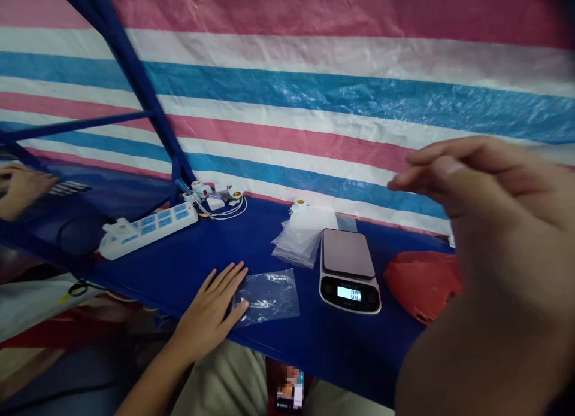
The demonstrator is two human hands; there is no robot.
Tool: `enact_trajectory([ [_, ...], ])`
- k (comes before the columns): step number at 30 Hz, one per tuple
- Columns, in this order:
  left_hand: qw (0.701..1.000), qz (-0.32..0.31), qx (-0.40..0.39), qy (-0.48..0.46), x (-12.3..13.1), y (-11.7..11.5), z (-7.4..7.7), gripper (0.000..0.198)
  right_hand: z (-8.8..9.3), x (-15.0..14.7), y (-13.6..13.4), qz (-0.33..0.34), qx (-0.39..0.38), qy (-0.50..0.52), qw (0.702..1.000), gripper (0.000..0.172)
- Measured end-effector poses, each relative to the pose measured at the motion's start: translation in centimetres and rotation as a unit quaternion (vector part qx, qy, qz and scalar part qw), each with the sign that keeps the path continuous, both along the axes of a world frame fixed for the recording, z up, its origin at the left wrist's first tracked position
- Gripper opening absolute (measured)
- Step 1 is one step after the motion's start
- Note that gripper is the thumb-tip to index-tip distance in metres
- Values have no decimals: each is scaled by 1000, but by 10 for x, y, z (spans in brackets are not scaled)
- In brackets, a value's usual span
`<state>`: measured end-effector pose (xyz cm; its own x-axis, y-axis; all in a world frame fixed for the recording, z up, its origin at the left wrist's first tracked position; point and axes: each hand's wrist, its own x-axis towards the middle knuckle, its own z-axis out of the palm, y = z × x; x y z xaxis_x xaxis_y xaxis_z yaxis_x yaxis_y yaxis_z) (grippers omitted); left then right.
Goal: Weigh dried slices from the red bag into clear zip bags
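My left hand (214, 305) lies flat on the blue table with its fingers stretched out. Its fingertips and thumb rest on the left edge of a clear plastic bag (269, 296). Raised close to the camera at the right, my right hand (498, 206) is slightly blurred. Its fingers are loosely bent and I see nothing held in them. Between the hands stands a kitchen scale (348, 254), its lit display reading 0.0. A fanned pile of clear bags (299, 239) lies behind the scale's left side. Partly behind my right wrist sits a red plastic bag (420, 284).
A white power strip (150, 227) lies at the left, near a screwdriver (183, 187) and a tangle of white cables (231, 212). Blue metal bars (144, 93) rise before the striped tarp (287, 93). Another person's hands (27, 182) show far left. A phone (290, 389) is below the table edge.
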<state>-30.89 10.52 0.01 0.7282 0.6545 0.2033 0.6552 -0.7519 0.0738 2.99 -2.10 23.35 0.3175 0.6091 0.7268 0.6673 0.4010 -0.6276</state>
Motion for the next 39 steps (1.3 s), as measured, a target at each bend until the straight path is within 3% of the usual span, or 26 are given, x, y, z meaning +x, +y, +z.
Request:
enact_trajectory([
  [7, 1000, -5, 20, -2, -2, 3, -5, 68, -6, 3, 20, -1, -26, 10, 1000, 11],
  [12, 998, -16, 54, -6, -4, 8, -13, 71, -28, -4, 16, 34, -78, 29, 996, 14],
  [16, 996, -29, 70, -36, -7, 14, -25, 74, -63, -25, -17, 11, -137, 54, 989, 20],
  [20, 995, -37, 64, -61, -8, 20, -33, 75, -109, -42, -51, -16, -192, 91, 977, 24],
  [26, 995, -21, 30, -89, -6, 12, -26, 72, -178, -30, -90, -106, -248, 141, 953, 31],
  [30, 995, -6, 1, -102, -5, 7, -19, 66, -210, -18, -106, -154, -279, 161, 934, 38],
  [32, 993, 3, -15, -118, -4, 7, -16, 62, -214, -18, -104, -151, -285, 148, 935, 39],
  [35, 987, 21, -53, -153, -2, 7, -11, 57, -202, -25, -84, -131, -273, 86, 949, 35],
  [39, 973, 68, -110, -194, 5, 10, -5, 52, -164, -36, -15, -103, -269, -53, 956, 29],
])
